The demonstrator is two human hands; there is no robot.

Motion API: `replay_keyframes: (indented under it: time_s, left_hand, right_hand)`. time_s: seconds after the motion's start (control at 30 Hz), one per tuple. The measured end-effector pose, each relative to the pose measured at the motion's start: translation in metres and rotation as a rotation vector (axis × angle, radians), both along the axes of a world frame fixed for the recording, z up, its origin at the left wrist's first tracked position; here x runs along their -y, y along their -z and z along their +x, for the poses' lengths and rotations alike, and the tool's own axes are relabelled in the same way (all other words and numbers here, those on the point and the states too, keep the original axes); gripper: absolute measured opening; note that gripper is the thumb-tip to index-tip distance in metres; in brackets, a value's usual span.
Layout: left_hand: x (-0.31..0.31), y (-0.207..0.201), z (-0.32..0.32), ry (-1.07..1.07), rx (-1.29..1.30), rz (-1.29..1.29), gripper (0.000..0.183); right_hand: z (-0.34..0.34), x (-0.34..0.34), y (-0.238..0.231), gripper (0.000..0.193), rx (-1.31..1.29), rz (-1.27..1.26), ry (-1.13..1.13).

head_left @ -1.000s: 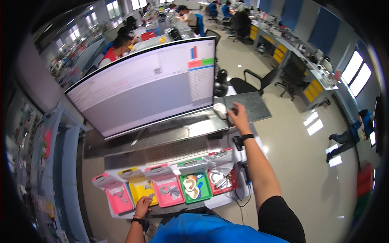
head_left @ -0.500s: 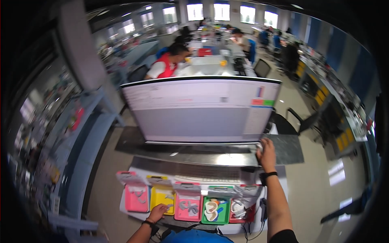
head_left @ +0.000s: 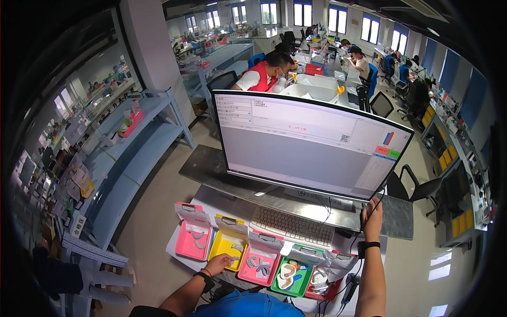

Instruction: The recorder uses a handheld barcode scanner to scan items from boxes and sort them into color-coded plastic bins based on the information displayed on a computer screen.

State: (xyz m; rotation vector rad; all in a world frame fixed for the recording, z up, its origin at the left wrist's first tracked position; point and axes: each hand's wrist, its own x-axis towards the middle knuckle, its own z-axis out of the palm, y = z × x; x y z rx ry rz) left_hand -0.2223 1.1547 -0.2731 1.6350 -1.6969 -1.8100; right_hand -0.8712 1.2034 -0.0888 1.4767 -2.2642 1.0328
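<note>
Monitor, wide and black-framed [head_left: 311,142], stands beyond the shallow yellow plastic tray [head_left: 222,245]; by the screen's lower right corner my right hand [head_left: 373,217] is half curled, its hold hidden. My left hand [head_left: 218,262] pinches a small grey piece [head_left: 236,259] over that tray; I'd grip it lightly.

Over in the middle of the frame, the screen [head_left: 306,150] shows small dark lettering at its upper left, a row of red characters [head_left: 297,128], a square code [head_left: 345,138], and lettered red [head_left: 382,151] and green blocks [head_left: 394,154]. A pale strip [head_left: 319,199] below carries a circled numeral and characters; lower left, a white sign [head_left: 78,226] on the blue shelving [head_left: 122,198] bears dark characters.
</note>
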Motion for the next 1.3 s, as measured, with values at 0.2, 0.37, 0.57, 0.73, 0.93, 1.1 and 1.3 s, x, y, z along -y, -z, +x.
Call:
replay_keyframes:
  time_s: [0.2, 0.37, 0.57, 0.73, 0.93, 1.1, 1.3]
  left_hand:
    - [0.001, 0.003, 0.001, -0.002, -0.015, -0.004, 0.025]
    - [0.001, 0.006, 0.002, 0.004, -0.025, -0.005, 0.025]
    - [0.001, 0.002, 0.001, 0.002, -0.016, -0.004, 0.025]
    - [0.001, 0.003, 0.001, -0.006, -0.019, 0.008, 0.026]
    - [0.002, 0.006, 0.002, 0.004, 0.022, 0.019, 0.026]
    - [0.0, 0.005, 0.003, 0.006, -0.021, -0.011, 0.026]
    - [0.005, 0.012, 0.003, 0.019, -0.029, -0.007, 0.024]
  right_hand:
    - [-0.001, 0.001, 0.001, 0.033, 0.034, 0.001, 0.03]
    - [0.0, 0.0, 0.002, 0.033, 0.032, 0.001, 0.034]
    - [-0.003, 0.0, 0.004, 0.033, -0.021, 0.017, 0.038]
    - [-0.004, -0.001, 0.004, 0.034, -0.036, 0.025, 0.025]
    - [-0.003, 0.002, 0.002, 0.035, -0.045, 0.018, 0.024]
    - [-0.004, -0.001, 0.005, 0.042, -0.009, 0.01, 0.071]
    - [-0.018, -0.004, 0.012, 0.045, -0.126, -0.151, 0.041]
